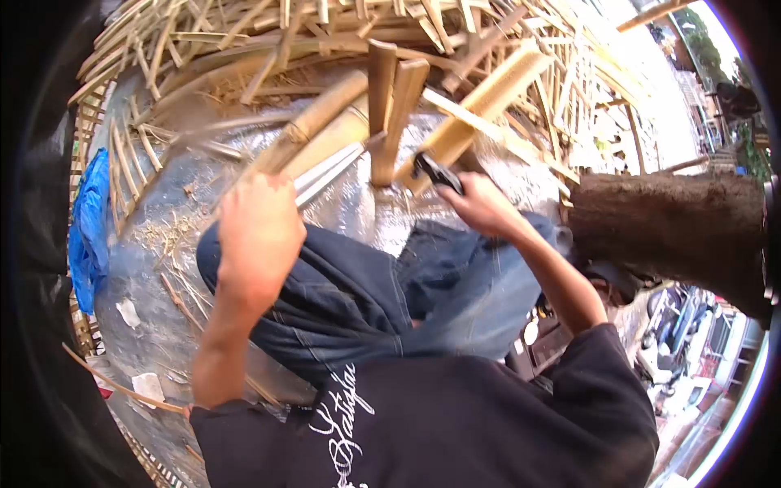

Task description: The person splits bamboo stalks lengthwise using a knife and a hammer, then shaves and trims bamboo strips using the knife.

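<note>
My left hand (259, 232) is raised over my left knee. Its fingers are curled closed and smeared by motion, and what lies in them is hidden. Pale, shiny narrow strips (329, 172) run up and right from beside it. My right hand (482, 203) is closed round a black-handled tool (439, 175), whose working end I cannot make out. Just ahead of the tool, a split bamboo piece (480, 110) leans up to the right. Two flat bamboo slats (399, 110) stand nearly upright between my hands. A thick bamboo pole (317, 118) slants behind my left hand.
A heap of bamboo strips (220, 41) spreads across the far side. A thick log (667, 215) stands at the right. Blue plastic (89, 232) hangs at the left edge. Shavings (175, 236) lie on the silvery sheet (154, 285). My jeans-clad legs (342, 276) are folded below my hands.
</note>
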Motion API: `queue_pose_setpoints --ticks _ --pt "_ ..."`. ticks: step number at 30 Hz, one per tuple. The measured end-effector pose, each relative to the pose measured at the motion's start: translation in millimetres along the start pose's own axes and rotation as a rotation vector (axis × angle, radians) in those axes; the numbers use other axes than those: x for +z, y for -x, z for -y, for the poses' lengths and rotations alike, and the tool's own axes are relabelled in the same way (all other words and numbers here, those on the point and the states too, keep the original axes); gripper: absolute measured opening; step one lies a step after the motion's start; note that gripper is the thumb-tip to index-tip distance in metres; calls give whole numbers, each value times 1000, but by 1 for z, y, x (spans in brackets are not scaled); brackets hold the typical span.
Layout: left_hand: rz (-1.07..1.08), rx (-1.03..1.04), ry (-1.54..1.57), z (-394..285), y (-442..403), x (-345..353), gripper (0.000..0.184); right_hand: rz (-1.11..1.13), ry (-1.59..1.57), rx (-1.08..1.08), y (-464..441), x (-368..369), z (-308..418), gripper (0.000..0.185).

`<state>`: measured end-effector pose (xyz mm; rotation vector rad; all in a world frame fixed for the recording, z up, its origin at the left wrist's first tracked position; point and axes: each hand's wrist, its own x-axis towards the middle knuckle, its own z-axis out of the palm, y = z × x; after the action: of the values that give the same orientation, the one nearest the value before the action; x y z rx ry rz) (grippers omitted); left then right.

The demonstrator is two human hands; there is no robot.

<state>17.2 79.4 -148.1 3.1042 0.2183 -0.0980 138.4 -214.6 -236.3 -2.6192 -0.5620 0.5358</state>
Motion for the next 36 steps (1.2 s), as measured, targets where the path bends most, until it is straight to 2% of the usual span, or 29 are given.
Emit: queue_pose_setpoints --ticks 5,6,8,10,11,12,13,14,16,18,20,22,23,24,25,26,28,29,30,32,34,36 --pt "-34 -43 112 -12 -5 26 13 -118 -542 319 37 -30 -7 37" --pt "-5 -84 163 -20 -12 36 14 -224 -675 314 40 -32 -16 39" --pt "-56 -87 184 -37 -14 49 13 -333 -641 387 40 -38 -43 40" --pt "-39 -97 268 -40 -13 49 18 -522 -326 346 34 -32 -90 40" --pt "-13 -81 344 -39 -8 47 22 -634 -6 265 32 -29 -98 41" --pt "5 -69 413 -34 -5 45 27 -565 -9 397 33 -30 -106 51" --pt "166 5 554 -23 -3 47 31 -541 12 407 28 -25 -119 50" --pt "160 0 539 -20 0 46 31 -514 27 418 23 -16 -137 48" --pt "722 -154 1483 -17 6 46 26 -484 84 372 17 -3 -153 47" --pt "741 -218 1783 -38 18 51 22 -455 146 327 12 5 -165 45" --pt "880 -305 2006 -60 24 65 23 -472 190 280 8 7 -174 43" --pt "892 -337 1795 -85 31 63 26 -430 69 313 12 4 -165 43" --pt "717 -218 1434 -94 37 53 28 -421 -37 310 14 6 -162 42" --pt "614 -161 1269 -99 39 44 29 -407 -146 306 15 12 -161 41" --pt "489 -80 1216 -98 45 51 28 -533 -172 146 17 26 -160 39" --pt "370 -5 1152 -95 49 53 27 -437 -615 184 20 29 -137 35" --pt "621 -135 1214 -80 50 42 30 -272 -1054 242 29 24 -85 33" --pt "632 -175 1242 -76 51 40 29 -265 -1081 307 36 14 -45 33" --pt "636 -209 1321 -74 49 27 26 -254 -1102 200 38 18 -34 34" --pt "637 -207 1326 -68 41 14 24 -236 -1053 137 40 15 -12 32" --pt "640 -205 1400 -64 35 9 23 -375 -809 0 35 8 12 30" --pt "663 -231 1390 -57 28 -4 22 -322 -871 86 23 6 19 43"
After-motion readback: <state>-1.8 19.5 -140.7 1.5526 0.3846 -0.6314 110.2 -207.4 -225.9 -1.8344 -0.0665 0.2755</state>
